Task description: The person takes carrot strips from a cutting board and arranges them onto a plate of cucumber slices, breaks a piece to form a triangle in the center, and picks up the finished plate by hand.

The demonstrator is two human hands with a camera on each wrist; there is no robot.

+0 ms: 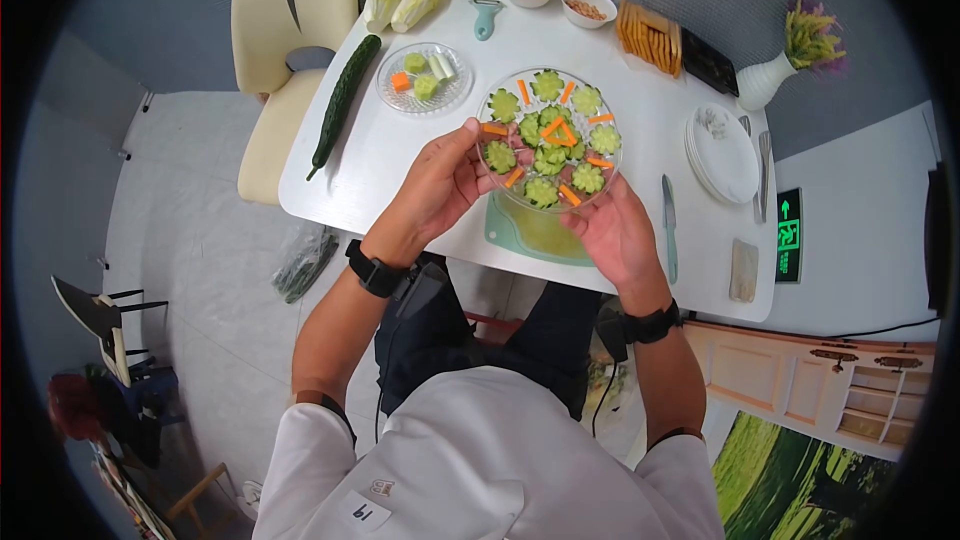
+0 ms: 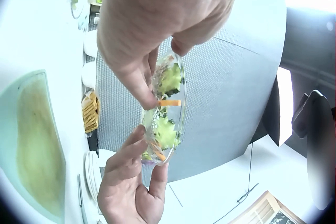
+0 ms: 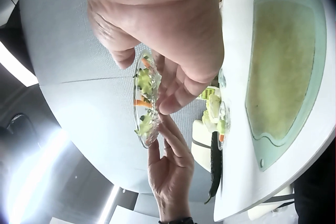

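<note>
Both hands hold a clear glass plate (image 1: 520, 78) above the table's near edge. My left hand (image 1: 445, 180) grips its left rim, thumb on top and fingers below. At the lower right rim, my right hand (image 1: 625, 235) grips it the same way. Flower-shaped cucumber slices (image 1: 547, 86) ring the plate, with carrot sticks (image 1: 600, 119) between them. More cucumber fills the middle, topped by a carrot triangle (image 1: 558, 132), and pink slices show underneath. In the left wrist view the plate is seen edge-on, tilted, with a cucumber slice (image 2: 166, 132) facing the camera.
Below the plate lies a green-rimmed cutting board (image 1: 530, 235). A knife (image 1: 670, 230) and stacked white plates (image 1: 735, 185) are to the right. Leftward are a whole cucumber (image 1: 343, 105) and a glass dish (image 1: 460, 95) of vegetable pieces. Two bowls, a peeler (image 1: 485, 20) and bread (image 1: 648, 38) stand behind.
</note>
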